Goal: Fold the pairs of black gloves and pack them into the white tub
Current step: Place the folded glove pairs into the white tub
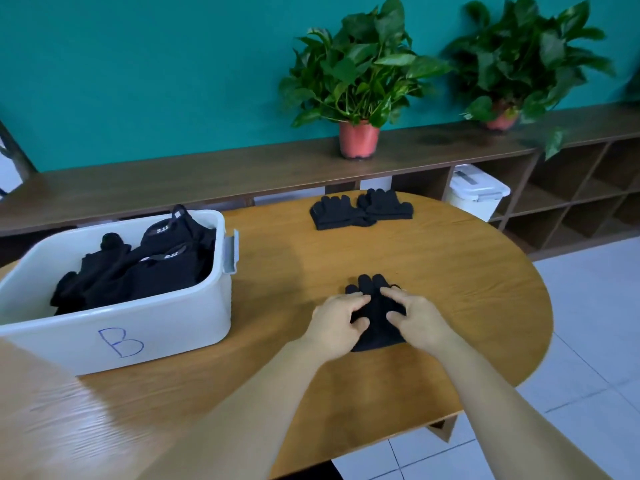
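Pinching the black glove pair (376, 308) from both sides on the tabletop (450, 268), the left hand (336, 323) and right hand (417, 318) curled their fingers (358, 302) around its middle.

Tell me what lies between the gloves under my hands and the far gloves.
Only bare tabletop between the near gloves and the far gloves, per the head view.

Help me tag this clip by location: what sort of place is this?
Probably an office or workroom rather than a home: an oval wooden table, a long low shelf unit with open cubbies along a teal wall, and a white tub marked B.
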`<state>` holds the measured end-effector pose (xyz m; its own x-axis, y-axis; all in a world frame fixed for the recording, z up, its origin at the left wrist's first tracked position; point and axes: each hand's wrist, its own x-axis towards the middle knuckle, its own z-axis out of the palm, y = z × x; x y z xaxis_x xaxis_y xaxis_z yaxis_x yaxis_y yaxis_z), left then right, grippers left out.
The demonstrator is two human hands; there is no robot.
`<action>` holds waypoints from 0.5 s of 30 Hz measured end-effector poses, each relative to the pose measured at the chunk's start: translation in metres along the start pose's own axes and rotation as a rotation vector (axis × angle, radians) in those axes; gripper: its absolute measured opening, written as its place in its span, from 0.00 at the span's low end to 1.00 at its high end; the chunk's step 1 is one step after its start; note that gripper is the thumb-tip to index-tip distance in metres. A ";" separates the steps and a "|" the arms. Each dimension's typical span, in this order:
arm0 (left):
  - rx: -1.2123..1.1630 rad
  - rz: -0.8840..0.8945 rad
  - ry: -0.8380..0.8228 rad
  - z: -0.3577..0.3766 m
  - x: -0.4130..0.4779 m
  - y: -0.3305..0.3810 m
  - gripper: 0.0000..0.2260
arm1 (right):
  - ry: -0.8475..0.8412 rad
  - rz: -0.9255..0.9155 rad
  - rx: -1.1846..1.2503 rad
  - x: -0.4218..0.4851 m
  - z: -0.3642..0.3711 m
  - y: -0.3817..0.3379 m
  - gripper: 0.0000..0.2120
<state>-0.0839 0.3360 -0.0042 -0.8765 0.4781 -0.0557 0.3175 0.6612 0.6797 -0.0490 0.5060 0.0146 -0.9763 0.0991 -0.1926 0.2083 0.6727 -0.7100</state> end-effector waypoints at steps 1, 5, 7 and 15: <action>0.027 0.004 -0.008 0.002 -0.003 -0.004 0.23 | 0.006 -0.007 -0.012 -0.001 0.007 -0.001 0.25; 0.079 -0.005 0.005 -0.006 -0.022 -0.020 0.23 | 0.049 -0.033 -0.036 -0.009 0.031 -0.010 0.25; 0.107 -0.017 0.006 -0.014 -0.038 -0.028 0.23 | 0.054 -0.058 -0.029 -0.017 0.044 -0.018 0.25; 0.097 -0.041 0.071 -0.047 -0.116 -0.070 0.22 | 0.040 -0.118 -0.093 -0.060 0.107 -0.064 0.25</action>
<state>-0.0215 0.2078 -0.0109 -0.9117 0.4099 -0.0274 0.3117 0.7338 0.6037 0.0030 0.3790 -0.0009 -0.9956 0.0434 -0.0834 0.0877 0.7465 -0.6596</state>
